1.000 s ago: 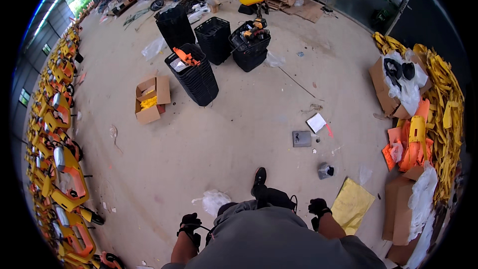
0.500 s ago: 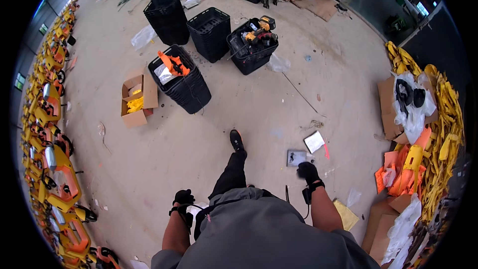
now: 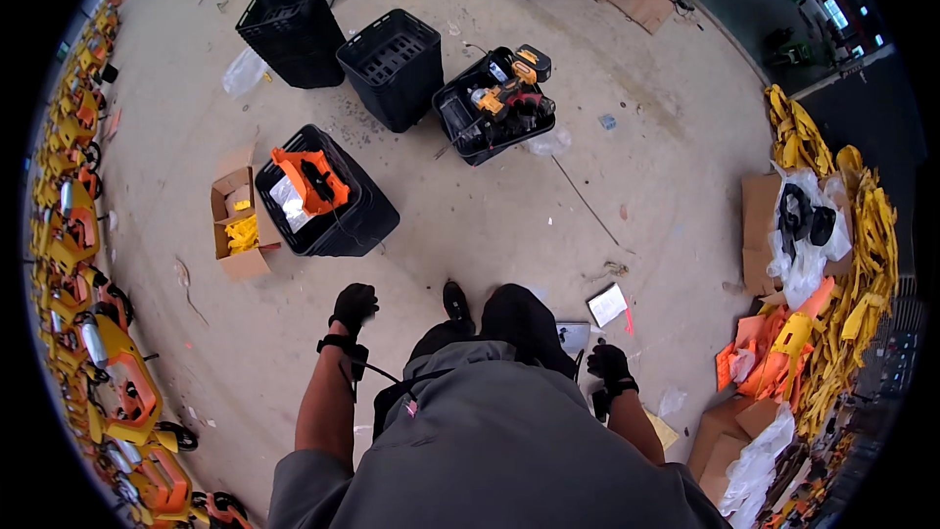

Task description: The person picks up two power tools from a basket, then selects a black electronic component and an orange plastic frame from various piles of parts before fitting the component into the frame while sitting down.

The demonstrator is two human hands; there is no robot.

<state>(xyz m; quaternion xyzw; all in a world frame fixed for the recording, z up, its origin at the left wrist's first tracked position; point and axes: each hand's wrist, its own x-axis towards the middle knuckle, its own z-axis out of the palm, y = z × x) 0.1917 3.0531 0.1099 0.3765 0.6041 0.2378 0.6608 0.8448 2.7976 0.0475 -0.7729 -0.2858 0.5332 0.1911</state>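
My left hand [image 3: 353,308], in a black glove, is held out over the bare floor with its fingers loosely bent and apart, and nothing shows in it. Ahead of it is a stack of black crates [image 3: 360,225]; an orange plastic part [image 3: 315,183] lies in the top one. By my right side hangs my right hand [image 3: 609,364], also black-gloved, its fingers loose and holding nothing visible. Nearest to it on the floor are a grey flat box [image 3: 574,336], partly hidden by my leg, and a white flat box [image 3: 607,306]. Straps and cables circle both wrists.
Two more black crate stacks [image 3: 392,69] stand ahead. Power tools [image 3: 514,88] lie in another black crate [image 3: 494,142]. A cardboard box [image 3: 235,201] holds yellow parts. Yellow and orange scooters [image 3: 117,362] line the left; yellow parts [image 3: 862,255] and cartons [image 3: 757,225] are piled right.
I have stepped forward, and the crates appear nearer. My left hand has swung up and forward; my right hand has dropped back slightly beside my body.
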